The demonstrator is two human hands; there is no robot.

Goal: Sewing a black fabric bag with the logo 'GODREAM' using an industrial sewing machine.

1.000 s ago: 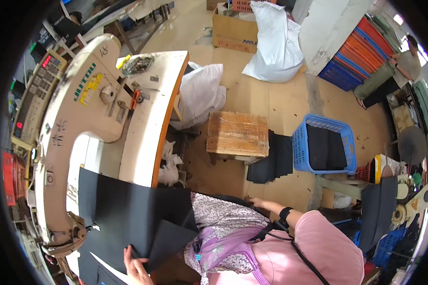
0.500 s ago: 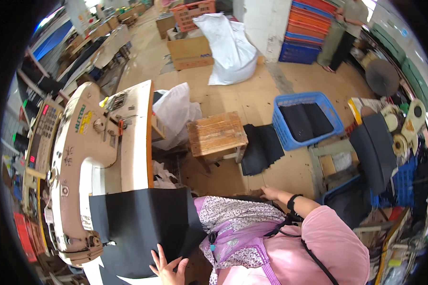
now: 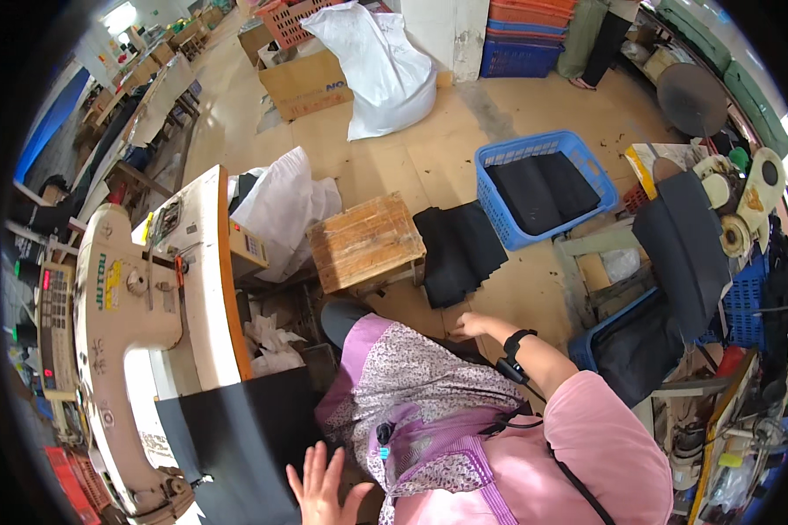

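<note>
1. The left hand (image 3: pixel 324 486) is spread open, fingers splayed, flat on the black fabric panel (image 3: pixel 236 437) lying on the sewing machine table (image 3: pixel 206 297).
2. The right hand (image 3: pixel 468 325) is stretched out, loosely open and holding nothing, just beside the stack of black fabric pieces (image 3: pixel 458 252) on the floor near the wooden stool (image 3: pixel 365 242).

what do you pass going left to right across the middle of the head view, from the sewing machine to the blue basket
sewing machine → white bag → wooden stool → stack of black fabric on the floor → blue basket holding black pieces → dark chair
</note>
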